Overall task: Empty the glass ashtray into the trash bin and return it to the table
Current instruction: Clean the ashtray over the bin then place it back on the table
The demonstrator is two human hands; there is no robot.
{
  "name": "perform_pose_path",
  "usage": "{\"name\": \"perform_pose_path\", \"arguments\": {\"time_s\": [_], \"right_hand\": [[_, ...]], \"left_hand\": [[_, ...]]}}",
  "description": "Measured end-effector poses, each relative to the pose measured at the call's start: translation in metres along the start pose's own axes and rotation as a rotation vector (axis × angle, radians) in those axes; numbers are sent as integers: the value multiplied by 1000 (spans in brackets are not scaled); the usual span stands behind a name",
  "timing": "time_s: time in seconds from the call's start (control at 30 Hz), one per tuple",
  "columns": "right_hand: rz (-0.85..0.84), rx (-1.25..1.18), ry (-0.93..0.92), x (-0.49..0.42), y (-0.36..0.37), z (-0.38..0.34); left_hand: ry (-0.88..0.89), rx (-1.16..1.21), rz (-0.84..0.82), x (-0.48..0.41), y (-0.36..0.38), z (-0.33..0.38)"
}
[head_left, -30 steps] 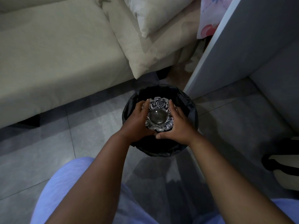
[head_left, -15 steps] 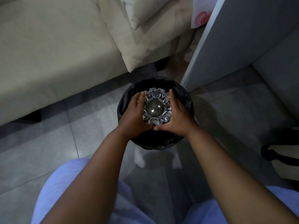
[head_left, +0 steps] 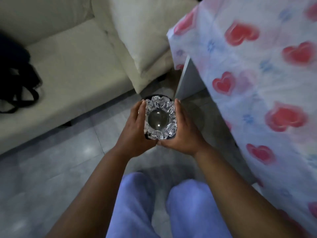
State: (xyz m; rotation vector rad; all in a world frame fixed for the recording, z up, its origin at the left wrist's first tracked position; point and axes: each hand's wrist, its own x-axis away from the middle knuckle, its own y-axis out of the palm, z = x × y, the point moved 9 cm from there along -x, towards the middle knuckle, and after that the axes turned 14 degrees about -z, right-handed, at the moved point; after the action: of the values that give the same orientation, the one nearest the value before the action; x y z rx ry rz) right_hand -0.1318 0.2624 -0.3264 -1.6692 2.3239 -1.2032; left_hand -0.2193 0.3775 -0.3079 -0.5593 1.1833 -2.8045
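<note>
The cut-glass ashtray (head_left: pixel 160 117) is upright with its round bowl facing me, and nothing shows inside it. My left hand (head_left: pixel 136 129) cups its left side and my right hand (head_left: pixel 184 127) cups its right side and underside. Beneath the ashtray and my hands, only thin dark slivers of the black-lined trash bin (head_left: pixel 155 96) peek out. To the right stands the table (head_left: pixel 257 79), covered with a white cloth printed with red hearts.
A cream sofa (head_left: pixel 68 66) with a cushion (head_left: pixel 142 40) fills the upper left, and a black bag (head_left: pixel 15 79) lies on its seat. Grey floor tiles (head_left: pixel 51 169) spread below. My legs in light blue trousers (head_left: pixel 154 208) are at the bottom.
Both hands have lifted the ashtray up from the bin, which is now almost hidden beneath it. The view has tilted up and the heart-print table has come into sight on the right.
</note>
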Motion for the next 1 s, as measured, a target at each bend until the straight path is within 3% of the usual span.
{"name": "perform_pose_path", "arguments": {"time_s": [0.17,0.27,0.7,1.0], "right_hand": [[71,-16,38,91,-82,-54],[131,-20,106,147,-128,-52],[472,-54,458,377,-251,70],[497,-167,566,414,-281,163]], "left_hand": [[116,-74,-42,30,-59,117],[190,-113,-108,26,-60,184],[640,-205,-392,-22,73,449],[648,-235,-490,-74,141,516]]}}
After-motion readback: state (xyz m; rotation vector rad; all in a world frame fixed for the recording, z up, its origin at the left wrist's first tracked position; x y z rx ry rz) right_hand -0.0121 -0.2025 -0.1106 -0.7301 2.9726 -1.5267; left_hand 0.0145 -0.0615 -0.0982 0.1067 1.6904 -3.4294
